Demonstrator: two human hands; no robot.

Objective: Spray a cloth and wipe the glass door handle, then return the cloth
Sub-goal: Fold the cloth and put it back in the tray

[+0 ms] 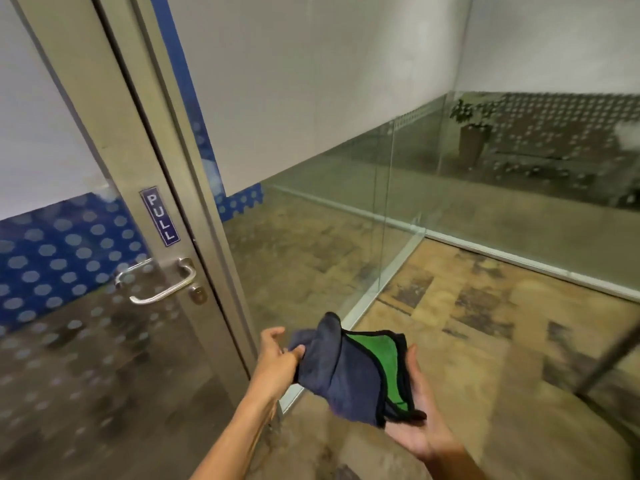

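In the head view, a folded dark-blue microfibre cloth with a green inner face and black edging (pixel 349 372) lies across the upturned palm of the right hand (pixel 420 427), whose fingers curl up along the cloth's right edge. The left hand (pixel 278 356) pinches the cloth's left corner between thumb and fingers. Farther and to the left, the curved silver metal door handle (pixel 162 284) sits on the grey-framed glass door (pixel 114 140), below a blue PULL sign (pixel 160 215), well apart from both hands.
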